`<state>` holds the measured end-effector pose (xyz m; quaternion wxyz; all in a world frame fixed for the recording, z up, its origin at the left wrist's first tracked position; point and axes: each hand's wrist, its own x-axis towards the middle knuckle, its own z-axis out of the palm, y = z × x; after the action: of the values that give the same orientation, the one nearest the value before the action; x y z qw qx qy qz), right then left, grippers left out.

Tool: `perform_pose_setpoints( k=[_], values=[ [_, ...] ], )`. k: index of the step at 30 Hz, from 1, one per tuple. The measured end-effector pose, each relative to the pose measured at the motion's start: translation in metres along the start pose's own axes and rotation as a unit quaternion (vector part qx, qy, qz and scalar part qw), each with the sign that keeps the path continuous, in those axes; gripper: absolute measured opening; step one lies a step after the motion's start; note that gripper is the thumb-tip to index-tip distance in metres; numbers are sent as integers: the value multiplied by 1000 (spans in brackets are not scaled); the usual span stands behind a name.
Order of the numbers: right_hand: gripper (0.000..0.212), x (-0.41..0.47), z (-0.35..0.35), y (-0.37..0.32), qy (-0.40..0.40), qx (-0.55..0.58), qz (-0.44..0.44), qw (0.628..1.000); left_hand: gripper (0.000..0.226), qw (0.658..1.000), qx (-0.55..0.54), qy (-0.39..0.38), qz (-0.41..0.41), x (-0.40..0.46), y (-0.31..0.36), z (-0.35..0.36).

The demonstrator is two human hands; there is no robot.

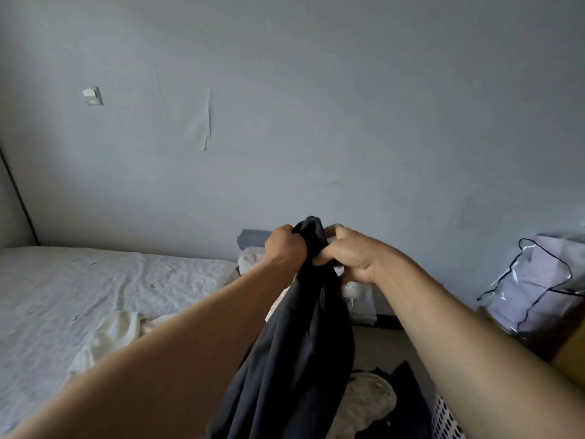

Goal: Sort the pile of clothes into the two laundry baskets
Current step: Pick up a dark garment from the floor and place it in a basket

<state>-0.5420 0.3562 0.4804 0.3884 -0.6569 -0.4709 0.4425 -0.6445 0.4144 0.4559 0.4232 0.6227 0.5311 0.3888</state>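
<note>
The dark navy garment (294, 353) hangs in long soft folds from my fists, its top bunched into a knot that pokes up between them, held out in front of me above the floor beside the bed (63, 296). My left hand (285, 248) is clenched tight around the bunched cloth and my right hand (348, 258) pinches it from the other side, the two touching. Below, a white perforated laundry basket (446, 419) holds pale and dark clothes, and a cream garment (110, 337) lies on the bed.
</note>
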Motion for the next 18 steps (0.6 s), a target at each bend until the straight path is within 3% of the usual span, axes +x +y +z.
perform_pose_setpoints(
  k=[2,5,10,13,18],
  values=[
    [60,-4,-2,7,44,-78,-6,996,24,999,-32,-22,-8,-6,6,17],
    [69,-12,-10,18,120,-224,-9,967,24,998,-48,-49,-12,-17,12,42],
    [47,-28,-31,40,171,-231,-42,957,20,992,-70,-108,-20,-31,16,72],
    [41,-37,-46,57,217,-274,-7,937,11,989,-42,-145,1,-46,15,93],
    [9,-59,-77,104,278,-238,40,930,31,979,25,-201,35,-70,-5,137]
  ],
)
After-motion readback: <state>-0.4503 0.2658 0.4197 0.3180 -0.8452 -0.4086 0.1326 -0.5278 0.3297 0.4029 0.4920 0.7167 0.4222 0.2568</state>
